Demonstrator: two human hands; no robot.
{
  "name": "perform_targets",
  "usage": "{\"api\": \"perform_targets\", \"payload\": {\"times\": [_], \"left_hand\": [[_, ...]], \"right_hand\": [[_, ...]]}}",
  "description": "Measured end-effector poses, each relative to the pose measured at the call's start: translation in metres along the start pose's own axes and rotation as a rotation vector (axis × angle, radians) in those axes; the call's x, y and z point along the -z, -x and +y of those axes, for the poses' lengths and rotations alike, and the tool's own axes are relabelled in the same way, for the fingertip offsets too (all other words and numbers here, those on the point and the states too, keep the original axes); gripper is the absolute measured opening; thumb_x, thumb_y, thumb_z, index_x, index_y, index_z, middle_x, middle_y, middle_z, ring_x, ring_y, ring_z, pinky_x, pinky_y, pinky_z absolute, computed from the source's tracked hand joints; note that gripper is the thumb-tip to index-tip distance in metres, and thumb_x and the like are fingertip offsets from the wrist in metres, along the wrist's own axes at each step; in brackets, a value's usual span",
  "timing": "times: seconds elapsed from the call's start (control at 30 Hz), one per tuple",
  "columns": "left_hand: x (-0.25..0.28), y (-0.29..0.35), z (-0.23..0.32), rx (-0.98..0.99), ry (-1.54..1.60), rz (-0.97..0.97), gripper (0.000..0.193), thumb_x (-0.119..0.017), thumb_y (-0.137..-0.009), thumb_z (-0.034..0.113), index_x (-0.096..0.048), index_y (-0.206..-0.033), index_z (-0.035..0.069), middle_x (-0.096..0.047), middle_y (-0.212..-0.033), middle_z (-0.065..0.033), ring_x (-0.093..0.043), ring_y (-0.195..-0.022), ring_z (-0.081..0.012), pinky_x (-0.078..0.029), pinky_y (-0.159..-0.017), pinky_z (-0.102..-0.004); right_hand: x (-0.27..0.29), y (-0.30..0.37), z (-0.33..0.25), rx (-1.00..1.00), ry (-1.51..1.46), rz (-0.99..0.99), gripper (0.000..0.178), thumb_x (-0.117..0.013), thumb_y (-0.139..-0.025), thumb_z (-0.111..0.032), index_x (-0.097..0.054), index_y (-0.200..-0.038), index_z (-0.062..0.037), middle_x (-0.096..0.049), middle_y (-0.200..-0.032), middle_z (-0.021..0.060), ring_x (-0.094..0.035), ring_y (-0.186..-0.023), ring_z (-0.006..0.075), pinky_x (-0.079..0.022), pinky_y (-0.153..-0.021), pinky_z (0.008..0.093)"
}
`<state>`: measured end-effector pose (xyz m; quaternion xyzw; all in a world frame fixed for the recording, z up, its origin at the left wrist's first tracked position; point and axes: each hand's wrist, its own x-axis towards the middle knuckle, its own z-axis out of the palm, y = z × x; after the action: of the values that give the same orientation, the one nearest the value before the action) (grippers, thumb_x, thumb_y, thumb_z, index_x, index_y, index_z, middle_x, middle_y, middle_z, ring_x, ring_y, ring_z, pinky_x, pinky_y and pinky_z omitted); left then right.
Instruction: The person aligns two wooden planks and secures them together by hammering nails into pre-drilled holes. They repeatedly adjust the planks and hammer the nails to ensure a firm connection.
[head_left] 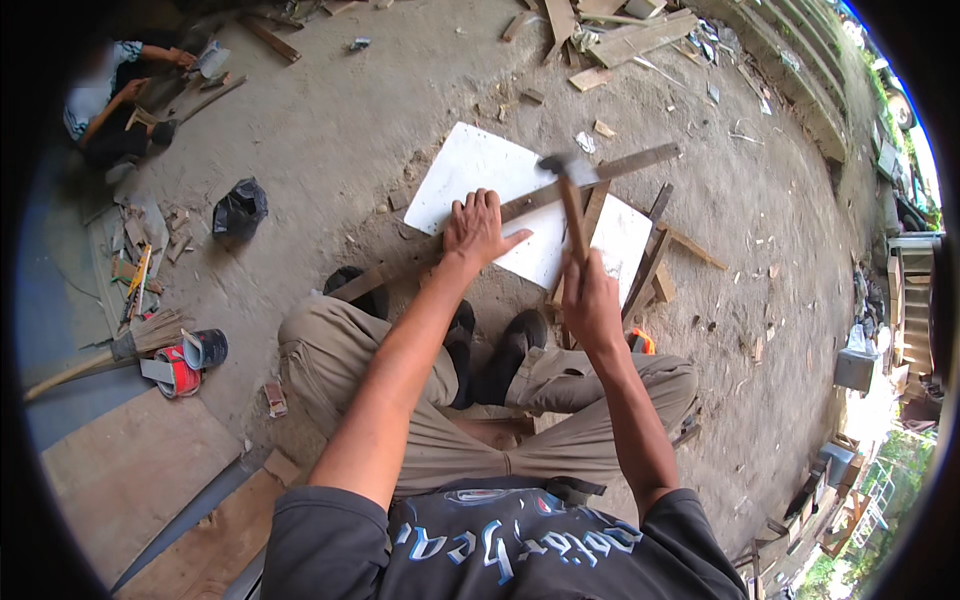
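My right hand [592, 300] is wrapped round the wooden handle of a hammer [573, 210]. The hammer's dark head is blurred and stands over a long wooden strip [625, 163]. Pressing down on that strip is my left hand [474, 228], its thumb stretched out to the side. The strip slants from beside my left foot up to the far right, across a white board [480, 165] on the ground. Below the hammer a shorter wooden piece [597, 205] meets the strip; whether they are joined I cannot tell. Dark wooden bars [650, 265] stand at its right.
A black plastic bag [240, 208], a broom [150, 335] and a red can [178, 372] are on the left. Scrap boards [640, 40] lie piled at the far side. Another person [110, 110] sits at the far left. Concrete steps [790, 70] rise at the far right.
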<state>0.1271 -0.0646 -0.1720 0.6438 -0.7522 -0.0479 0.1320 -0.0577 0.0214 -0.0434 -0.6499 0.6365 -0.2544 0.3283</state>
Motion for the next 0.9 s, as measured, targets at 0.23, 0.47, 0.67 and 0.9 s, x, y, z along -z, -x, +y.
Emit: {"api": "perform_targets", "payload": {"times": [0.23, 0.47, 0.67, 0.9], "left_hand": [[0.002, -0.003, 0.001, 0.003, 0.027, -0.058, 0.089, -0.063, -0.075, 0.076, -0.051, -0.114, -0.004, -0.057, -0.114, -0.0187, -0.055, -0.109, -0.0316, -0.041, -0.091, -0.0466], [0.004, -0.003, 0.001, 0.013, 0.01, -0.052, 0.086, -0.065, -0.074, 0.075, -0.052, -0.111, -0.001, -0.058, -0.111, -0.0155, -0.056, -0.108, -0.0296, -0.043, -0.087, -0.0462], [0.004, -0.001, 0.004, -0.004, -0.001, -0.028, 0.08, -0.065, -0.077, 0.072, -0.052, -0.109, 0.0, -0.058, -0.108, -0.0143, -0.059, -0.102, -0.0287, -0.045, -0.081, -0.046], [-0.001, -0.009, -0.014, -0.064, 0.017, -0.001, 0.069, -0.059, -0.086, 0.069, -0.058, -0.108, 0.003, -0.065, -0.105, -0.0129, -0.066, -0.097, -0.0294, -0.054, -0.078, -0.0475]], "right_hand": [[-0.022, -0.003, 0.044, -0.018, 0.012, 0.061, 0.017, -0.051, -0.1, -0.014, -0.047, -0.1, 0.0025, -0.062, -0.069, 0.0304, -0.064, -0.069, 0.0502, -0.046, -0.055, 0.0532], [-0.036, 0.003, 0.027, -0.041, 0.149, 0.046, 0.02, -0.054, -0.099, -0.016, -0.045, -0.103, 0.0008, -0.061, -0.068, 0.0337, -0.061, -0.069, 0.0539, -0.045, -0.057, 0.0595], [-0.039, 0.001, 0.035, 0.008, -0.004, 0.057, 0.023, -0.054, -0.1, -0.02, -0.045, -0.1, 0.0006, -0.061, -0.071, 0.0335, -0.061, -0.07, 0.0541, -0.045, -0.06, 0.0604], [-0.004, 0.005, 0.027, -0.128, -0.13, 0.348, 0.026, -0.055, -0.101, -0.025, -0.055, -0.104, 0.0012, -0.06, -0.061, 0.0164, -0.061, -0.054, 0.0284, -0.044, -0.052, 0.0444]]}}
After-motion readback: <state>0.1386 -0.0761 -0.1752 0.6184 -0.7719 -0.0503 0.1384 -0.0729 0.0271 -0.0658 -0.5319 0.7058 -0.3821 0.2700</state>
